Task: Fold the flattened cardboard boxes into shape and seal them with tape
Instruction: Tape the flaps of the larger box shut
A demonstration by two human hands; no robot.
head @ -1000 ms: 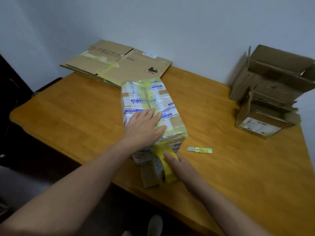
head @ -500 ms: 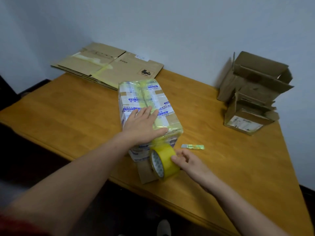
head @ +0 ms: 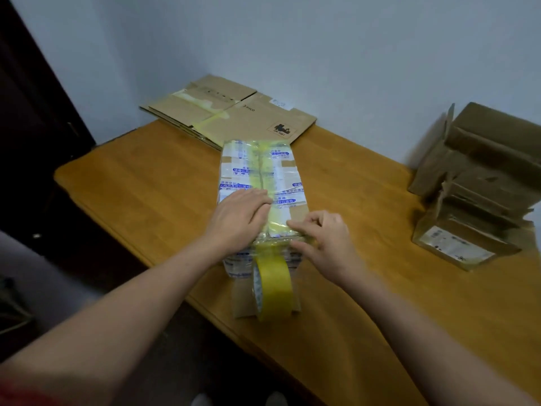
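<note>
A folded cardboard box (head: pixel 260 171), wrapped in clear printed tape with a yellow strip down its top seam, stands mid-table. My left hand (head: pixel 238 219) lies flat on the near end of its top, fingers straight. My right hand (head: pixel 320 240) is at the box's near top edge, its fingertips on the yellow tape strip there. The yellow tape roll (head: pixel 273 288) hangs by its strip in front of the box's near face, with neither hand on it. A lower flap sticks out under the roll.
A stack of flattened cardboard boxes (head: pixel 234 115) lies at the table's far edge by the wall. Opened, crumpled boxes (head: pixel 480 183) are piled at the right. The wooden table (head: pixel 140 183) ends close in front of me; dark furniture stands at left.
My right hand let go of the tape roll and rose to the box's near top edge. The roll now hangs free. My left hand stayed on the box top.
</note>
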